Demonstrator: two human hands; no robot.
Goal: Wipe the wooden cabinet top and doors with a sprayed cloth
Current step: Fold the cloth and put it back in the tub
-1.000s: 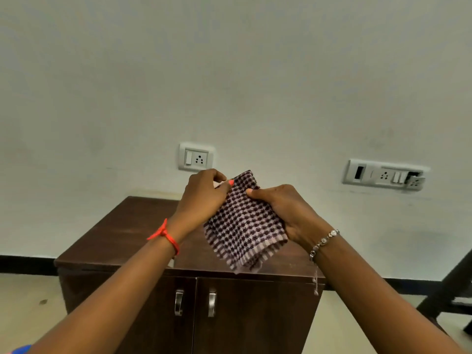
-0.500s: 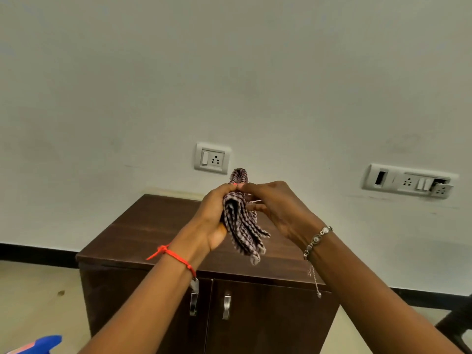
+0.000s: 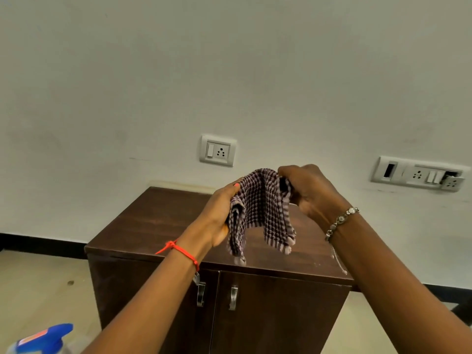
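While the cabinet (image 3: 163,226) stood against the wall (image 3: 229,72), the cloth (image 3: 260,210) hung above its top; left hand (image 3: 217,218) gripped one edge, right hand (image 3: 306,190) curled round the other. Spray bottle (image 3: 43,338) showed lower left.

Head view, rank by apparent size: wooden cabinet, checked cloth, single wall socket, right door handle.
1. dark brown wooden cabinet
2. purple checked cloth, though nearer the camera
3. single white wall socket plate
4. right silver door handle
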